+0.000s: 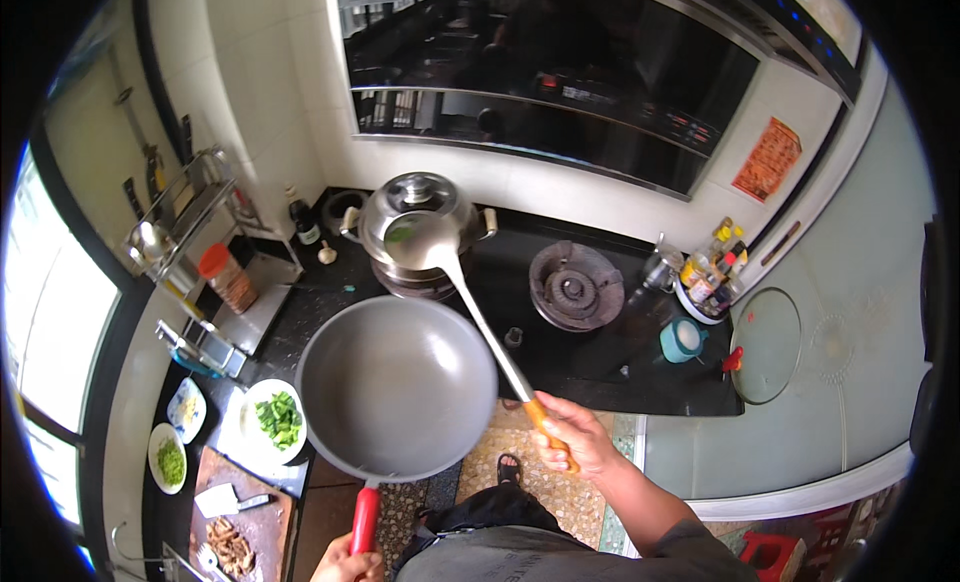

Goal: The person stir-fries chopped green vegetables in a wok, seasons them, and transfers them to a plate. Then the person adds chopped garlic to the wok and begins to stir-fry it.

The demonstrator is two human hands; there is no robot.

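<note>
My left hand [348,561] grips the red handle of a grey wok [397,390], which is held up over the counter's edge. The wok's inside shows nothing in it. In my right hand [574,435] is the wooden handle of a metal ladle [487,330]. Its bowl reaches up in front of a lidded steel pot [420,184], and a bit of green shows at the bowl's left side. The pot sits on the left burner. At the right, the other gas burner [576,285] carries no pot.
Left: a plate of chopped greens [279,420], a bowl of fine green pieces [171,462], a small dish [186,411], a cutting board [281,518] with a cleaver [217,501] and cooked pieces [229,546]. Right: seasoning bottles [712,270], a teal cup [681,340], a glass lid [766,345].
</note>
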